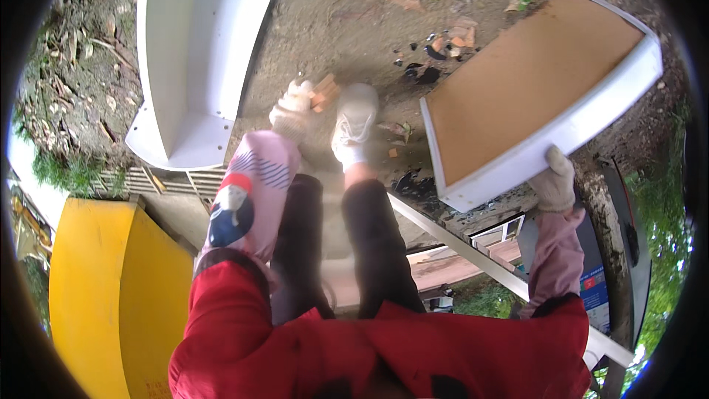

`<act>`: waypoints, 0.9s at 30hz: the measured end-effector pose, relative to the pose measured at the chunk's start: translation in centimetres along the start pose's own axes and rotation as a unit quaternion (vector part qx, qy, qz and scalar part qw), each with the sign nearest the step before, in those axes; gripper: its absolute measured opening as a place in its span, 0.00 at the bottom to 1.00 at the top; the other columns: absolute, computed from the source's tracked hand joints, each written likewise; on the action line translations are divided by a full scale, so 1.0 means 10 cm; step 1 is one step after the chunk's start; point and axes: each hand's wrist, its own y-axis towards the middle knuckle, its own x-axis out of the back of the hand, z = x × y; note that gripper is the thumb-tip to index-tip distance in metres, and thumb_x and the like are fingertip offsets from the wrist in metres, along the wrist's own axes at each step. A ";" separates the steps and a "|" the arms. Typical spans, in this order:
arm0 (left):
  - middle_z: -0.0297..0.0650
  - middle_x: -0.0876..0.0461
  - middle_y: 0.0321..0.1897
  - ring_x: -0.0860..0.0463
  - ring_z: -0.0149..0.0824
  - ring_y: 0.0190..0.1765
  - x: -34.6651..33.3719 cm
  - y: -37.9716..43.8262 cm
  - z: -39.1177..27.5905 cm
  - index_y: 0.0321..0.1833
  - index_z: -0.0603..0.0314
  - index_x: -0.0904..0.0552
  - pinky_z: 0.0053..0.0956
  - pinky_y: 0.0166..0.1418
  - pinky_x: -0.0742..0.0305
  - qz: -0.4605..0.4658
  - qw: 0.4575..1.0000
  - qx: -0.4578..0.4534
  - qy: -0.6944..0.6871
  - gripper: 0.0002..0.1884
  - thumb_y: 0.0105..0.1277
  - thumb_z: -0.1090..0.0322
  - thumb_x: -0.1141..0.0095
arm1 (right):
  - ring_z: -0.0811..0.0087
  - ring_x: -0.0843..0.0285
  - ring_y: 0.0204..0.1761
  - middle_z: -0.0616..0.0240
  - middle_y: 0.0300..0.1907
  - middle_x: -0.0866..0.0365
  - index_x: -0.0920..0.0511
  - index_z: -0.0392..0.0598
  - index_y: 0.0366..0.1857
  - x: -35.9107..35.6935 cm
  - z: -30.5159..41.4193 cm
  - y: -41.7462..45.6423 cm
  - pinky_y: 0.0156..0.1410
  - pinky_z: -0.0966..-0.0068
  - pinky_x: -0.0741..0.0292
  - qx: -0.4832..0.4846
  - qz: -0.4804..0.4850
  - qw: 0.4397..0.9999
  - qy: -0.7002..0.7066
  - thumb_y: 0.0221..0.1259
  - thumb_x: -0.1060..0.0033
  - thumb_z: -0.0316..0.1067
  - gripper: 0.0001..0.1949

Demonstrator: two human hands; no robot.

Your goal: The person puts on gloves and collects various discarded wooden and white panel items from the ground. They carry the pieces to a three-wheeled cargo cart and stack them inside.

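Observation:
My right hand (555, 180), in a pale knit work glove, grips the edge of a white-sided drawer (537, 86). The drawer is tilted, and its bare brown board panel faces up towards me. My left hand (292, 104), also gloved and slightly blurred, is low over the ground in front of my feet. It holds a few small orange-brown pieces (324, 92), whose material I cannot tell. Beside that hand is my white shoe (355, 113). A large white panel piece (207, 39) with small holes at its end stands to the left of my left hand.
Black shiny fragments (424, 71) and dry leaves (404, 0) lie scattered on the dirt ground (354, 27). At left stands a yellow metal box (91, 288), near a slatted grate (133, 182). A pale bar (460, 244) runs diagonally below the drawer, near a tree trunk (604, 233).

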 end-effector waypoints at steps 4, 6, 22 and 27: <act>0.42 0.16 0.44 0.18 0.41 0.49 0.48 -0.31 -0.04 0.55 0.48 0.22 0.31 0.53 0.24 0.009 0.976 -0.148 -0.162 0.21 0.57 0.62 0.39 | 0.57 0.25 0.57 0.56 0.55 0.23 0.32 0.39 0.60 -0.55 0.15 0.05 0.66 0.58 0.31 0.002 0.036 0.999 -0.008 0.58 0.38 0.38 0.26; 0.37 0.17 0.48 0.20 0.30 0.51 0.77 -0.37 -0.23 0.61 0.56 0.25 0.25 0.55 0.26 0.107 0.875 -0.164 -0.442 0.27 0.56 0.69 0.37 | 0.59 0.24 0.55 0.55 0.54 0.23 0.32 0.37 0.59 -0.80 0.11 -0.07 0.63 0.60 0.27 0.047 0.031 0.998 0.005 0.58 0.38 0.37 0.26; 0.55 0.31 0.57 0.27 0.48 0.58 3.43 -2.01 -0.98 0.69 0.66 0.50 0.43 0.65 0.30 -0.031 0.811 -0.196 -0.550 0.63 0.33 0.57 0.19 | 0.66 0.20 0.41 0.64 0.38 0.18 0.24 0.44 0.49 -3.73 -0.63 -1.08 0.47 0.67 0.24 0.320 0.129 0.934 -0.089 0.57 0.35 0.35 0.17; 0.56 0.37 0.65 0.31 0.50 0.65 3.66 -2.53 -0.24 0.75 0.58 0.67 0.41 0.65 0.29 -0.191 0.846 -0.206 -0.453 0.70 0.38 0.62 0.20 | 0.63 0.20 0.37 0.58 0.36 0.18 0.23 0.44 0.44 -4.50 -0.98 -1.32 0.45 0.66 0.25 0.232 0.058 0.916 -0.323 0.59 0.45 0.36 0.12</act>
